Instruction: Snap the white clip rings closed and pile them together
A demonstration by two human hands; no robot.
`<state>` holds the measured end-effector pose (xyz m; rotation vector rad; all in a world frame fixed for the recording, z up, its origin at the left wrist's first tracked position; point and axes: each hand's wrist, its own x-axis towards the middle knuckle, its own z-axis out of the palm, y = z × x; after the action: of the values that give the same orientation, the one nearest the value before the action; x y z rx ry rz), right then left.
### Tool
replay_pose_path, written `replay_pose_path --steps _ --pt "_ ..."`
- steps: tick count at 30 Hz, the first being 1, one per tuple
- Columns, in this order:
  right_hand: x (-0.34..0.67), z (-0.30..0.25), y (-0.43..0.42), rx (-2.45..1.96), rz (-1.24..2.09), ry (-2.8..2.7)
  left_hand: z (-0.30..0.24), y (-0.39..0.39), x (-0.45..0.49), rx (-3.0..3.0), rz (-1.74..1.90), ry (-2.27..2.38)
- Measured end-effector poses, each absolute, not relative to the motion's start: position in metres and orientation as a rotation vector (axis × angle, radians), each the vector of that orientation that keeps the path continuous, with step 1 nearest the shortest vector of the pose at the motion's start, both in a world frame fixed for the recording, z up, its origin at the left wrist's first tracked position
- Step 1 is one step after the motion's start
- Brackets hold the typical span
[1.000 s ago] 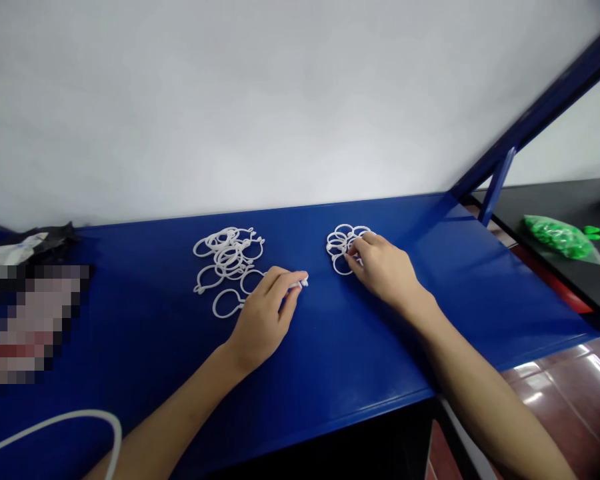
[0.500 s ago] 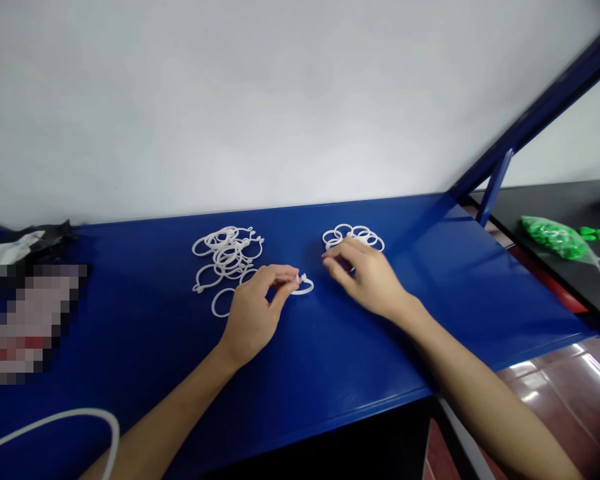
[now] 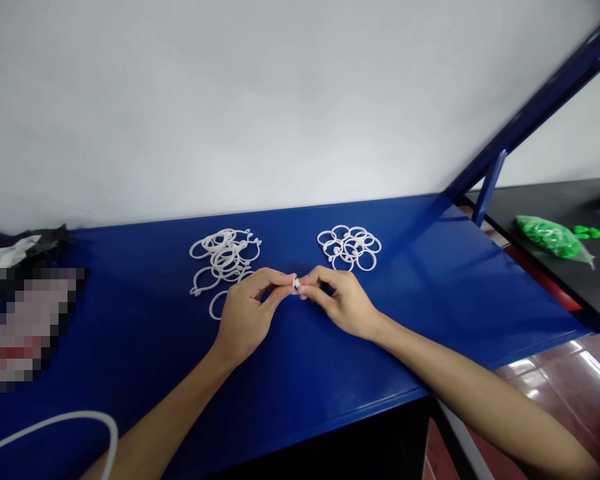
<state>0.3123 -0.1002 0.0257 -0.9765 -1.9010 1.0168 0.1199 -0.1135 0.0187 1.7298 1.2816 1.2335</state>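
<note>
Between the fingertips of both hands is a small white plastic ring (image 3: pixel 296 284), mostly covered by the fingers. My left hand (image 3: pixel 253 303) pinches it from the left, my right hand (image 3: pixel 337 297) from the right, and the fingertips nearly meet. A tangled pile of white rings (image 3: pixel 225 255), several with open knobbed ends, lies behind and left of my left hand. One ring (image 3: pixel 215 305) is partly hidden by that hand. Past my right hand lies a second group of white rings (image 3: pixel 353 245), spread flatter; those whose ends show look closed.
The blue table (image 3: pixel 330 393) meets a pale wall behind. A black package (image 3: pixel 45 243) and a blurred-out item sit at the left. A white cable (image 3: pixel 70 415) curves at the lower left. Off to the right, a bag of green pieces (image 3: pixel 553 237) rests on a black surface.
My right hand has moved left and toward me, from the right-hand group of rings to the ring in my left hand, and now pinches it too. The right-hand group is uncovered.
</note>
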Motion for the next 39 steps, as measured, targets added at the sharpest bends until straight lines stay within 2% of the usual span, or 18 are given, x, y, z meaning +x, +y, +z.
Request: replay_pose_path --steps 3,10,15,19,22,31,36,39 --pt "0.315 0.026 -0.101 -0.91 0.972 -1.949 0.019 -0.117 0.123 1.921 1.342 1.264" --pt "0.317 0.02 -0.105 -0.95 0.63 -2.227 0.015 -0.119 0.126 2.279 1.46 1.195" --pt "0.316 0.022 -0.099 -1.122 0.451 -2.282 0.016 -0.104 0.113 2.517 1.197 1.323" --pt "0.332 0.035 -0.086 -1.478 0.03 -2.223 0.016 -0.092 0.099 2.619 0.871 1.842" --pt "0.346 0.041 -0.077 -1.777 -0.158 -2.144 0.013 -0.088 0.094 2.576 0.63 2.031" --pt "0.352 0.042 -0.074 -1.91 -0.149 -2.162 0.021 -0.091 0.091 2.527 0.392 2.019" --pt "0.344 0.045 -0.082 -1.732 -0.193 -2.14 0.023 -0.095 0.079 2.531 0.395 1.973" --pt "0.336 0.044 -0.088 -1.535 -0.082 -2.213 0.02 -0.098 0.079 2.566 0.45 1.882"
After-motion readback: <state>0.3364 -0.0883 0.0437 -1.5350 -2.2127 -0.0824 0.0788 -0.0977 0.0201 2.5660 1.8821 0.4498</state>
